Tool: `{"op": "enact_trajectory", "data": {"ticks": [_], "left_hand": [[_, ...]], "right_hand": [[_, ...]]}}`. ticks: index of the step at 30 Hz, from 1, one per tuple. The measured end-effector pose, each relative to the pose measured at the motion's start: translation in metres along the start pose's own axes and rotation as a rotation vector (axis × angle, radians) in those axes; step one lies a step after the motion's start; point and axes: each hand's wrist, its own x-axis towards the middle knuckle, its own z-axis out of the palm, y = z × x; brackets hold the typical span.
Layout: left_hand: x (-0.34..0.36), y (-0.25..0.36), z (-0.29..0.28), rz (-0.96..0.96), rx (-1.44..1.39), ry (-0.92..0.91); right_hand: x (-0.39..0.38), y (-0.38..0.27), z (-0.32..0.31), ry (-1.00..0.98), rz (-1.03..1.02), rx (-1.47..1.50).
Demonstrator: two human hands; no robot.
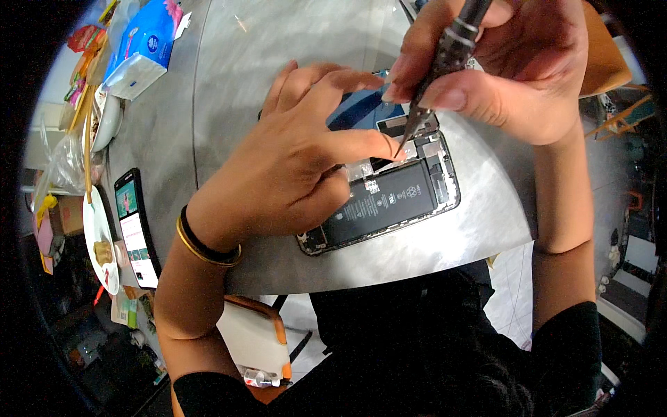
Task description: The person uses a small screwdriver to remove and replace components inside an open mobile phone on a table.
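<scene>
A smartphone (385, 201) with its casing opened lies on the table, its black battery and inner parts bare. A dark blue panel (347, 111) shows beyond it, partly behind my fingers. My right hand (500, 76) grips a dark, slim screwdriver (445, 59), tilted so its thin tip reaches down to the phone's inside, near a silver plate. My left hand (292, 149) lies over the phone's left part with fingers apart. One of its fingertips touches the inner parts right beside the screwdriver's tip; another stretches towards the blue panel.
The grey round-edged table (236, 76) curves along its near side. To the left are a second phone (135, 226) with a lit screen, a white plate (99, 260) holding food scraps, a white bowl (108, 121) and a blue tissue pack (142, 48). A chair (257, 333) stands below.
</scene>
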Motion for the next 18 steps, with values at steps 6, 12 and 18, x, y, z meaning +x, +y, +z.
{"op": "enact_trajectory", "data": {"ticks": [6, 12, 18], "left_hand": [[-0.001, 0.0, -0.002, -0.059, -0.014, -0.052], [-0.004, -0.003, 0.005, -0.058, -0.037, 0.019], [-0.005, -0.015, 0.016, -0.023, -0.129, 0.115]], "right_hand": [[0.003, -0.004, 0.005, -0.005, -0.052, 0.039], [0.006, -0.008, 0.011, -0.012, -0.122, 0.069], [0.014, -0.013, 0.021, -0.028, -0.192, 0.077]]}}
